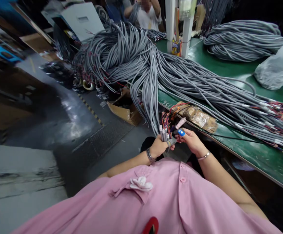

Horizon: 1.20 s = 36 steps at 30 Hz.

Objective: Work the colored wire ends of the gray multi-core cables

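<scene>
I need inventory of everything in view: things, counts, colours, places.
Workbench: one, green, right
Multicore cables: countless, grey, across workbench
Cable coil: one, grey, upper right
Plastic bag: one, translucent, far right
Posts: two, white, workbench back
Packet: one, yellow, between posts
Open carton: one, brown, floor
Taped block: one, brown, workbench edge
Slotted box: one, pale, upper left
Person: one, white top, behind cables
Far left: blurred
Small item: one, blue, lower centre
Shirt: one, pink, bottom
Left hand: one, bare, gripping cables
Right hand: one, bare, holding small item
</scene>
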Motion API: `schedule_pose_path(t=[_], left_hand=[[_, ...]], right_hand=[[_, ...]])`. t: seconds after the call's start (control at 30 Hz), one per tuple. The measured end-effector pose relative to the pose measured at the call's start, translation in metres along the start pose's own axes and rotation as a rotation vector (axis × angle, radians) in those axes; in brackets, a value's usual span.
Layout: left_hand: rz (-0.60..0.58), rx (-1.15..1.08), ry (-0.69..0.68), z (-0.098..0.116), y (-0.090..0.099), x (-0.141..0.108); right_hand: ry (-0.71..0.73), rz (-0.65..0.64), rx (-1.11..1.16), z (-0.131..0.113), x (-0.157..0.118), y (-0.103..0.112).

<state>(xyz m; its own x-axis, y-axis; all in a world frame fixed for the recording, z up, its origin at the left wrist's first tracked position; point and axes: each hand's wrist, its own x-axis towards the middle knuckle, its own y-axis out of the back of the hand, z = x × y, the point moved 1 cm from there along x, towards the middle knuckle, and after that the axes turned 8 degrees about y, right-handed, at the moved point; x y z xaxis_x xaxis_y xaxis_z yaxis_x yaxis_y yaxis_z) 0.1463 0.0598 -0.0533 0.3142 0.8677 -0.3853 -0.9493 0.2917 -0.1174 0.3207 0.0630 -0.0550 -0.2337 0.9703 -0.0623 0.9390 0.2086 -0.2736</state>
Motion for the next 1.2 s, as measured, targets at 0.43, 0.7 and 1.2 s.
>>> schedule_pose_path(t=[0.43, 0.7, 1.2], left_hand=[[-0.002, -0.120, -0.071, 0.000, 0.002, -0.005], [0.087, -0.316, -0.116, 0.013, -0.008, -0.001], [0.100, -0.235, -0.147, 0.014, -0.022, 0.009]], right_hand=[[0.023, 0.125, 0.056, 0.009, 0.003, -0.011], [-0.087, 0.116, 0.351, -0.002, 0.027, -0.006], [0.122, 0.357, 0.350, 0.007, 0.044, -0.011]])
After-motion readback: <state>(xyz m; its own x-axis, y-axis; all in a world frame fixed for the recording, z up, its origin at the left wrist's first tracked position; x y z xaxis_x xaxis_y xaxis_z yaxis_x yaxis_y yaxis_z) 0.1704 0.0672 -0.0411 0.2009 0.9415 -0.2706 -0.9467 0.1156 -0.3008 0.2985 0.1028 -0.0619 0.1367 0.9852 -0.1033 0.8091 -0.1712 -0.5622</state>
